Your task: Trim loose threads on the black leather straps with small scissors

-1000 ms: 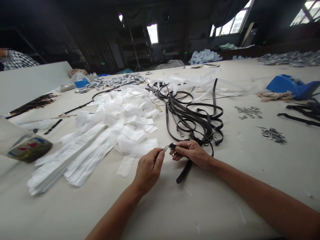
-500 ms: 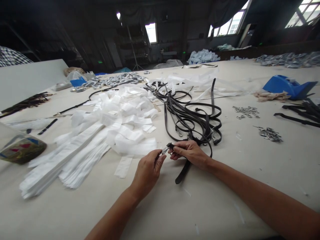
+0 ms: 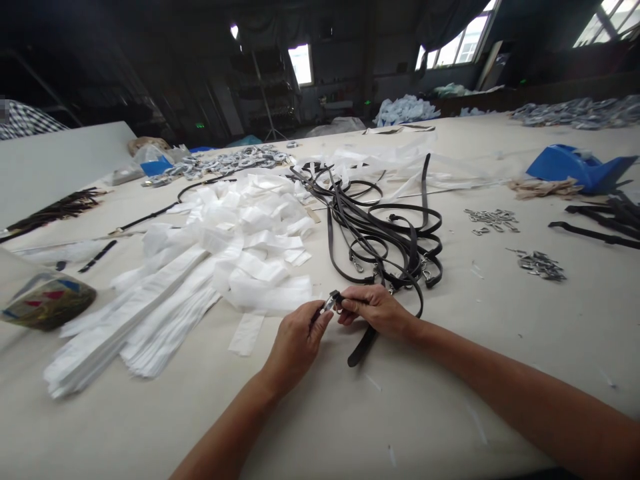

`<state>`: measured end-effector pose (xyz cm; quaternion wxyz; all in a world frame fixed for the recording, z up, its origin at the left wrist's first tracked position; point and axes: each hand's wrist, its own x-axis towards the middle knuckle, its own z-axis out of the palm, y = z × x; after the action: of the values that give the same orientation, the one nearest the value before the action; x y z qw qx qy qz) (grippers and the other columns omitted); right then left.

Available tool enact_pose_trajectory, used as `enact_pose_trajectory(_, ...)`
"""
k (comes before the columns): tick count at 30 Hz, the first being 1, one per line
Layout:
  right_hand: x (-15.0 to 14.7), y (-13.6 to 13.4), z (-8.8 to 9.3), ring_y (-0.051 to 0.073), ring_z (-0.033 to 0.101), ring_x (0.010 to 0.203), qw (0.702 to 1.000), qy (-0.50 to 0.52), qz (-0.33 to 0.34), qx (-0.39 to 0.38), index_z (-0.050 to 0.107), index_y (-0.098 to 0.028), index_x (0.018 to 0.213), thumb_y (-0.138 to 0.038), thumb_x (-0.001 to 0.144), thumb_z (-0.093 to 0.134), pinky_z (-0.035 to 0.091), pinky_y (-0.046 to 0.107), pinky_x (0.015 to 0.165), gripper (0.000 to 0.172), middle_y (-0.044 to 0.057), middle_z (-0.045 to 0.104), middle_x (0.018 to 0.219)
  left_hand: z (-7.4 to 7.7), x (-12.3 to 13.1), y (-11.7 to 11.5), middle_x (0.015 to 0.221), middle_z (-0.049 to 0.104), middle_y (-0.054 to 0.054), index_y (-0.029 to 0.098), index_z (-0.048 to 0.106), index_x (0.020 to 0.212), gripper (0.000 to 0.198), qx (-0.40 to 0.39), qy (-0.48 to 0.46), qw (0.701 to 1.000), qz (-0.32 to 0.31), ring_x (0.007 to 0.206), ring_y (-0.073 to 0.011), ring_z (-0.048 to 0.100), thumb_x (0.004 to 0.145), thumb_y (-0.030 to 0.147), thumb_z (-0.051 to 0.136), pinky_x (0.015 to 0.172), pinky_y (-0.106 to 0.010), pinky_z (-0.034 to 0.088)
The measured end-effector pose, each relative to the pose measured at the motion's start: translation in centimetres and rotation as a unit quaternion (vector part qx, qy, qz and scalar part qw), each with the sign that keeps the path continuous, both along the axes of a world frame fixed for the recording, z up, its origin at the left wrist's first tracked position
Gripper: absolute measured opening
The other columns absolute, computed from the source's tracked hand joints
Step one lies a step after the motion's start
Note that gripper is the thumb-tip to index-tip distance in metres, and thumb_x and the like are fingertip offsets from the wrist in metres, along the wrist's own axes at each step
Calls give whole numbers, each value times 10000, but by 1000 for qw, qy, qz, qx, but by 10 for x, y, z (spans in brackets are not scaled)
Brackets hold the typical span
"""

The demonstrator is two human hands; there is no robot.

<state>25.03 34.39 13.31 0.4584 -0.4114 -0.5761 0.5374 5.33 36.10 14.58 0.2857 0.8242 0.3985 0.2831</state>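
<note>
My left hand [image 3: 299, 333] is closed, pinching a small silver metal clip [image 3: 329, 303] between thumb and fingers. My right hand [image 3: 376, 311] grips a black strap [image 3: 363, 347], whose short end meets the clip between the two hands. The strap's rounded tail hangs below my right fingers onto the table. Just beyond this hand lies a tangle of thin black straps [image 3: 400, 233], some with metal snap hooks [image 3: 356, 265]. My fingers partly cover the clip, so its exact shape is unclear.
White strips [image 3: 265, 233] are heaped left of the straps, beside stacked white sleeves [image 3: 130, 317]. Small metal hooks [image 3: 493, 220] and a second pile of metal pieces [image 3: 540, 265] lie to the right. A blue tape dispenser [image 3: 575, 170] stands farther back on the pale table [image 3: 440, 413].
The metal clip and the strap end have come closer together, and the clip is turned slightly. Both hands stay in nearly the same place.
</note>
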Motion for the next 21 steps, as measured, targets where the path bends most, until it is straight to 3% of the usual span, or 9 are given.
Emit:
enact_pose_trajectory(5,3,1,-1,181,673,661,999,-32,17,0,654,-95,870,-460,843,613,588,311,661,368,68,664,709,2,-1,2,867,654,-26,187,614,987,250,-33,-2,999,-23,784,-162,578,934,369,451,715,-251,408)
enact_pose_trajectory(12,3,-3,4,144,633,600,981,-164,4,108,598,-123,707,-317,913,508,553,251,584,297,39,614,680,2,-3,6,760,624,-10,173,647,902,314,-92,5,995,-32,708,-150,536,919,419,453,644,-232,390)
enact_pose_trajectory(21,2,-4,3,152,639,613,980,-164,1,116,596,-140,717,-329,909,498,544,243,580,287,41,622,697,-3,0,4,674,597,4,153,694,887,317,-96,-46,994,4,625,-126,490,887,410,509,579,-216,371)
